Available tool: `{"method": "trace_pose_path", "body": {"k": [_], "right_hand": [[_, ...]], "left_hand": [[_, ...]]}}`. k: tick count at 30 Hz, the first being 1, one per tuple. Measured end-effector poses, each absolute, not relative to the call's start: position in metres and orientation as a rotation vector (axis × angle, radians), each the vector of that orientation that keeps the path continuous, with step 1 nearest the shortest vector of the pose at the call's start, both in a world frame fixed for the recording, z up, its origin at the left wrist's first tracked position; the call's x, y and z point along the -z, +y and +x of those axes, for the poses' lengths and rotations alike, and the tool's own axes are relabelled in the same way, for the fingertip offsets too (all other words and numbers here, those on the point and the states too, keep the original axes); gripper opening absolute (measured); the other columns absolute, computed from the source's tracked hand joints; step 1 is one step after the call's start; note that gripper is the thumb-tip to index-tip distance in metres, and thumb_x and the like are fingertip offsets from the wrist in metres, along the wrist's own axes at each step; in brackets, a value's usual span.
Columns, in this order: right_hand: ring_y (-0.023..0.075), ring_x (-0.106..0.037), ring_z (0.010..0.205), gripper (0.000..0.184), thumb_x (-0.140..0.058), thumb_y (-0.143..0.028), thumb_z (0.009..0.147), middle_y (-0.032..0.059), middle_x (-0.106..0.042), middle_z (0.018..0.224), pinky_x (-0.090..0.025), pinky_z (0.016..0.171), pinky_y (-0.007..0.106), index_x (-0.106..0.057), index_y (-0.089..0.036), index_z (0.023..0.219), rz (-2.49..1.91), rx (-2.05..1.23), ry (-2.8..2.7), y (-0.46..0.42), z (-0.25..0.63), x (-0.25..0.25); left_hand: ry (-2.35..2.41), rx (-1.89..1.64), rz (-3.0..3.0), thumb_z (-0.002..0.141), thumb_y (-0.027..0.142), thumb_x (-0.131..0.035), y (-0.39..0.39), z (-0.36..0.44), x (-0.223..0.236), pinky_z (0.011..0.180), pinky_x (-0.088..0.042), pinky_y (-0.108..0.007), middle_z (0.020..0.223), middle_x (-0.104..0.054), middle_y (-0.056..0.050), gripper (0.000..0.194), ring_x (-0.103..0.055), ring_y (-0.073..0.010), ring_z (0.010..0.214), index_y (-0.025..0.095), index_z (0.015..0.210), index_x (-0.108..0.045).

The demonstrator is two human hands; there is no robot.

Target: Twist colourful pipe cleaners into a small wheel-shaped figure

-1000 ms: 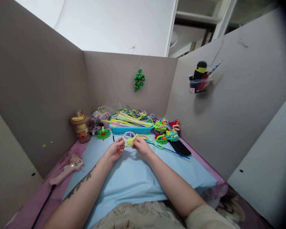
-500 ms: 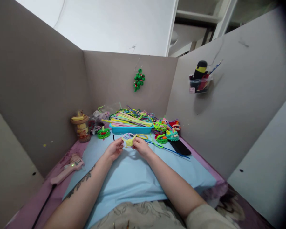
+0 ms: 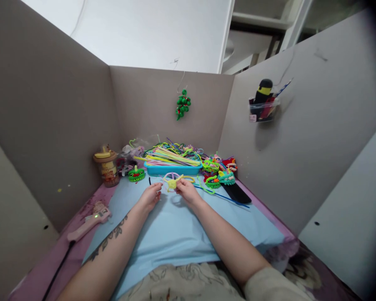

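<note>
A small yellow pipe-cleaner piece, with thin yellow and lilac loops at its top, is pinched at its right side by the thumb and fingers of my right hand. The piece is up over the light blue sheet. Just left of it is my left hand, its fingers loosely bent and apart, with a small gap to the piece and nothing visible in them. Behind both hands stands a turquoise tray heaped with pastel pipe cleaners.
A pink glue gun with a lit green light lies at left. Near the tray are a green pipe-cleaner head, a tumbler, several colourful pipe-cleaner heads, a blue pipe cleaner and a black flat object. Grey panels surround the table.
My left hand has let go of the yellow piece's left side and sits slightly apart from it. The piece has turned a little in my right hand, showing its loops more.
</note>
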State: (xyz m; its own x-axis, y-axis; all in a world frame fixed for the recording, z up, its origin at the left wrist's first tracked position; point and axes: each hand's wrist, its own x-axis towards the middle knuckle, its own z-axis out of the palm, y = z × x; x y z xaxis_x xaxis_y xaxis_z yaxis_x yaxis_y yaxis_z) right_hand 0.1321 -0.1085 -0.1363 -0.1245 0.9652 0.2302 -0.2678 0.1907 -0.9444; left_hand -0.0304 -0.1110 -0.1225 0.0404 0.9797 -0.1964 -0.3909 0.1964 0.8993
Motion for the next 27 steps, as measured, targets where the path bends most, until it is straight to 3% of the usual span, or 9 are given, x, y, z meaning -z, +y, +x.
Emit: {"method": "trace_pose_path", "body": {"k": [5,10,14,19,27], "right_hand": [[0.0080,-0.043,0.052,0.040,-0.074,-0.049,0.054,-0.0039,-0.051,0.055,-0.032,0.051,0.021,-0.051,-0.017,0.061,-0.794,-1.357,-0.925,-0.106,0.134,0.133],[0.0084,-0.044,0.053,0.036,-0.075,-0.046,0.056,-0.0036,-0.053,0.057,-0.034,0.051,0.021,-0.054,-0.018,0.066,-0.718,-1.467,-0.874,-0.108,0.134,0.133],[0.0103,-0.050,0.061,0.036,-0.072,-0.048,0.061,-0.0018,-0.057,0.064,-0.040,0.058,0.023,-0.055,-0.018,0.071,-0.698,-1.506,-0.973,-0.114,0.131,0.131],[0.0103,-0.050,0.062,0.037,-0.071,-0.049,0.061,-0.0022,-0.055,0.067,-0.044,0.063,0.028,-0.055,-0.017,0.073,-0.678,-1.515,-1.048,-0.117,0.130,0.131],[0.0078,-0.042,0.053,0.034,-0.069,-0.047,0.065,-0.0048,-0.047,0.057,-0.037,0.054,0.022,-0.051,-0.018,0.068,-0.669,-1.499,-1.119,-0.114,0.131,0.133]], "left_hand": [[1.032,-1.373,0.962,0.061,0.021,-0.074,-0.113,-0.028,0.123,0.042,-0.028,-0.014,0.057,-0.052,0.004,0.018,-0.044,-0.0050,0.047,0.014,0.069,-0.060],[0.921,-1.307,1.276,0.053,0.016,-0.078,-0.120,-0.019,0.124,0.049,-0.036,-0.018,0.073,-0.064,-0.003,0.030,-0.050,-0.0086,0.053,0.013,0.079,-0.065],[0.951,-1.150,1.396,0.063,0.025,-0.073,-0.125,-0.016,0.125,0.043,-0.031,-0.018,0.060,-0.059,-0.001,0.018,-0.045,-0.0082,0.048,0.013,0.072,-0.063],[0.989,-1.117,1.393,0.064,0.030,-0.071,-0.125,-0.018,0.125,0.044,-0.034,-0.018,0.060,-0.059,-0.001,0.021,-0.052,-0.0113,0.054,0.014,0.072,-0.061],[0.871,-1.063,1.228,0.059,0.021,-0.074,-0.125,-0.022,0.123,0.045,-0.034,-0.018,0.058,-0.054,0.002,0.021,-0.046,-0.0067,0.048,0.014,0.068,-0.057]]}}
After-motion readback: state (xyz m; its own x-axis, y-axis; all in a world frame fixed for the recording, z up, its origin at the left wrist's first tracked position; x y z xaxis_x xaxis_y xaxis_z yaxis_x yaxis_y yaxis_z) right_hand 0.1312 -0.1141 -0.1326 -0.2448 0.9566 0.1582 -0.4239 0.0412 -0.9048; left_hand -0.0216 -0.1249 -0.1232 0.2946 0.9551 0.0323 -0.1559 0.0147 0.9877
